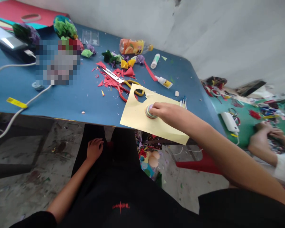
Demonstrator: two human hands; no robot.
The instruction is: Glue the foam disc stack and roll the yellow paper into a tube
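Observation:
My right hand [165, 109] grips a small round piece with pastel layers [150, 112], fingers closed over its top. Whether it is a stack of paper discs or a roll I cannot tell. Beneath it lies a pale yellow sheet of paper [135, 114], with a ragged hole near its far left corner and its near edge past the table's edge. Scissors [120, 79] with yellow and red handles lie beyond the sheet, partly under it, among red paper scraps [106, 83]. On my thigh rests my left hand [95, 149], empty, fingers loosely apart.
An orange drink bottle [135, 47] lies by the wall near crumpled paper pieces [128, 61]. A glue stick [155, 60] and a glue bottle [165, 82] lie to the right. White cables [14, 118] cross the left side. A co-worker's hands [268, 131] are at the green table [243, 110].

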